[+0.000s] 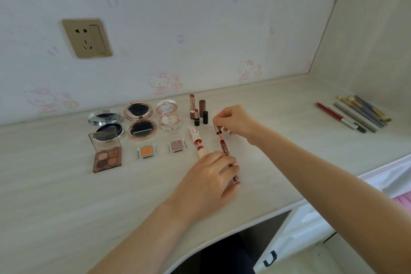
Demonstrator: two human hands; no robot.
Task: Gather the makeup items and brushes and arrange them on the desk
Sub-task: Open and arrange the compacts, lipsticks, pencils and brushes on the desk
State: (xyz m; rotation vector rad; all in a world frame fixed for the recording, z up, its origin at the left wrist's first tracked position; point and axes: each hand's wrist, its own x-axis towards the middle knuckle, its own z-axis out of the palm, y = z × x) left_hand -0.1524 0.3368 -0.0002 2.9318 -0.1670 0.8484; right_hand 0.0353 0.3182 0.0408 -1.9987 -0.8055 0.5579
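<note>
Both hands work one lip gloss, pulled open. Left hand (211,176) has its fingers curled round the lower end of the dark red lip gloss tube (226,151), which lies slanted close to the worktop (55,196); whether it rests on it I cannot tell. Right hand (233,122) pinches the metallic cap (216,128) by thumb and fingers, the thin pink wand (220,135) showing between cap and tube.

Judging by its look, the gloss is light, rigid and smooth, so liable to slip or roll; the wand is the delicate part and could smear. Best held at the tube's middle and at the cap, as now.

Just left of the left hand lies a cream lip gloss (198,142), also pulled apart. Beyond it stand uncapped lipsticks (196,110). Further left sit two single eyeshadow pans (162,150), three open compacts (140,122) and an eyeshadow palette (107,158). Well right of the right hand lie the brushes and pencils (355,113), side by side.
</note>
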